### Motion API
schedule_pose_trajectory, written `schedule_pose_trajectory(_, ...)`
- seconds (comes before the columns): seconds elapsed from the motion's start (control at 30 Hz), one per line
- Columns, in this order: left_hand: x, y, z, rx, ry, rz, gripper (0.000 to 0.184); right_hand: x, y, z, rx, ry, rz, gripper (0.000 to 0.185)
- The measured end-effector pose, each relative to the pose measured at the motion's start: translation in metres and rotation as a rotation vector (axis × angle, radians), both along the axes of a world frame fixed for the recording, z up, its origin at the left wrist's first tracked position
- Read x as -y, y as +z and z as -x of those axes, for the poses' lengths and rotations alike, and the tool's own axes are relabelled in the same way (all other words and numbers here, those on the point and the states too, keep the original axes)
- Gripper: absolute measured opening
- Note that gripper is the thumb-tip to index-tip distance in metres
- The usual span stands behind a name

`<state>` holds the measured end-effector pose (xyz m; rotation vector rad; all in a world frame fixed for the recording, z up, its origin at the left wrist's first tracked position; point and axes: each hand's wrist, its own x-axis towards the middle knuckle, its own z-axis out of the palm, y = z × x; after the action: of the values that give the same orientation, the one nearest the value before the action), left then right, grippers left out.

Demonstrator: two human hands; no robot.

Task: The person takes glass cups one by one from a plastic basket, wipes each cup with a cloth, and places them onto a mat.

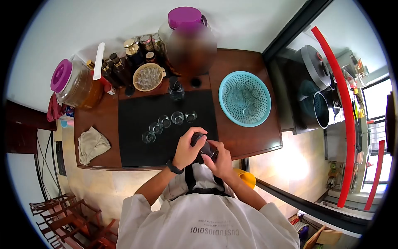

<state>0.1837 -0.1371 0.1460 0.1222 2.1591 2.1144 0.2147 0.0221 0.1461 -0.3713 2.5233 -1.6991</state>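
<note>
Close to my body, just past the front edge of the table, a small dark bottle is held in both hands. My left hand, with a black watch at its wrist, has its fingers closed round the upper end. Lower down, my right hand grips the bottle's body. Fingers cover much of it, so whether a cap is on does not show. Beyond my hands, several small clear glasses stand in a slanting row on a black mat. A clear glass bottle with a dark top stands behind them.
A blue colander with several glasses stands at right. Large jars with purple lids, dark bottles and a beige basket line the back. A folded cloth lies at left; a yellow bucket sits below.
</note>
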Motion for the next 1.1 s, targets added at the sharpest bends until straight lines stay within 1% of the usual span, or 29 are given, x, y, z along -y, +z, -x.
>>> schedule_pose_trajectory(0.07, -0.006, -0.013, -0.002, -0.018, 0.162, -0.199, 0.014, -0.003, 0.004, 0.005, -0.172, 0.065, -0.128, 0.053)
schedule_pose_trajectory(0.13, -0.006, -0.017, -0.009, -0.019, 0.189, -0.224, 0.012, -0.003, 0.005, 0.007, -0.199, 0.082, -0.109, 0.055)
schedule_pose_trajectory(0.2, -0.007, -0.017, -0.016, -0.081, 0.379, -0.314, 0.011, -0.002, 0.008, 0.007, -0.226, 0.097, -0.085, 0.057)
schedule_pose_trajectory(0.23, -0.006, -0.023, -0.017, -0.095, 0.421, -0.399, 0.012, -0.002, 0.011, 0.006, -0.258, 0.106, -0.065, 0.057)
schedule_pose_trajectory(0.27, -0.006, -0.024, -0.018, -0.048, 0.450, -0.546, 0.012, -0.001, 0.013, 0.005, -0.289, 0.116, -0.044, 0.057)
schedule_pose_trajectory(0.3, -0.004, -0.024, -0.017, -0.054, 0.517, -0.618, 0.012, -0.003, 0.010, 0.002, -0.288, 0.122, -0.042, 0.057)
schedule_pose_trajectory(0.33, 0.001, -0.026, -0.015, -0.061, 0.586, -0.689, 0.013, -0.005, 0.005, -0.002, -0.190, 0.121, 0.108, 0.058)
schedule_pose_trajectory(0.37, 0.008, -0.027, -0.010, -0.022, 0.634, -0.735, 0.024, -0.006, 0.002, -0.004, -0.091, 0.116, 0.258, 0.058)
schedule_pose_trajectory(0.4, 0.014, -0.014, -0.007, 0.026, 0.579, -0.848, 0.038, -0.005, 0.005, -0.003, -0.090, 0.116, 0.259, 0.058)
schedule_pose_trajectory(0.47, 0.018, -0.009, -0.004, 0.081, 0.382, -0.796, 0.050, -0.003, 0.017, 0.000, 0.136, 0.147, 0.462, 0.059)
schedule_pose_trajectory(0.5, 0.015, -0.011, -0.006, 0.079, 0.282, -0.770, 0.051, 0.004, 0.019, 0.003, 0.290, 0.133, 0.594, 0.055)
schedule_pose_trajectory(0.53, 0.007, -0.015, -0.009, 0.075, 0.181, -0.744, 0.052, 0.003, 0.011, 0.003, 0.286, 0.131, 0.592, 0.055)
schedule_pose_trajectory(0.6, 0.001, -0.013, -0.016, 0.196, 0.040, -0.771, 0.057, 0.002, -0.008, 0.004, 0.698, 0.020, 0.845, 0.052)
schedule_pose_trajectory(0.63, 0.003, -0.022, -0.017, 0.164, -0.013, -0.756, 0.057, 0.001, -0.010, 0.005, 0.729, 0.034, 0.918, 0.046)
schedule_pose_trajectory(0.67, 0.003, -0.031, -0.017, 0.136, -0.070, -0.743, 0.060, 0.001, -0.011, 0.005, 0.730, 0.033, 0.917, 0.046)
schedule_pose_trajectory(0.7, 0.000, -0.025, -0.019, 0.141, -0.074, -0.748, 0.060, -0.001, -0.011, 0.007, 0.871, 0.087, 1.036, 0.041)
schedule_pose_trajectory(0.73, -0.002, -0.013, -0.020, 0.132, -0.098, -0.651, 0.062, -0.001, -0.010, 0.009, 1.011, 0.147, 1.154, 0.038)
schedule_pose_trajectory(0.77, -0.003, -0.007, -0.021, 0.125, -0.120, -0.550, 0.066, 0.002, -0.004, 0.007, 1.091, 0.111, 1.156, 0.041)
schedule_pose_trajectory(0.8, -0.002, -0.013, -0.021, 0.127, -0.122, -0.548, 0.066, 0.006, -0.005, 0.006, 1.091, 0.110, 1.159, 0.041)
schedule_pose_trajectory(0.87, -0.002, -0.030, -0.021, 0.064, -0.004, -0.497, 0.068, 0.009, -0.008, 0.004, 0.977, 0.109, 1.072, 0.042)
schedule_pose_trajectory(0.9, -0.001, -0.025, -0.022, 0.091, 0.010, -0.584, 0.062, 0.010, -0.012, 0.004, 0.926, 0.119, 1.114, 0.043)
schedule_pose_trajectory(0.93, -0.002, -0.024, -0.022, 0.091, 0.013, -0.582, 0.062, 0.011, -0.013, 0.001, 0.927, 0.122, 1.115, 0.043)
schedule_pose_trajectory(1.0, -0.004, -0.023, -0.020, 0.062, 0.178, -0.636, 0.057, 0.018, -0.010, -0.002, 0.496, -0.031, 0.708, 0.048)
schedule_pose_trajectory(1.03, -0.003, -0.027, -0.020, 0.094, 0.214, -0.670, 0.052, 0.024, -0.022, -0.001, 0.272, -0.034, 0.719, 0.059)
schedule_pose_trajectory(1.07, -0.003, -0.028, -0.019, 0.095, 0.216, -0.668, 0.052, 0.021, -0.022, -0.002, 0.275, -0.033, 0.720, 0.059)
schedule_pose_trajectory(1.1, -0.003, -0.029, -0.019, 0.158, 0.257, -0.686, 0.050, 0.016, -0.018, -0.001, 0.118, -0.012, 0.358, 0.060)
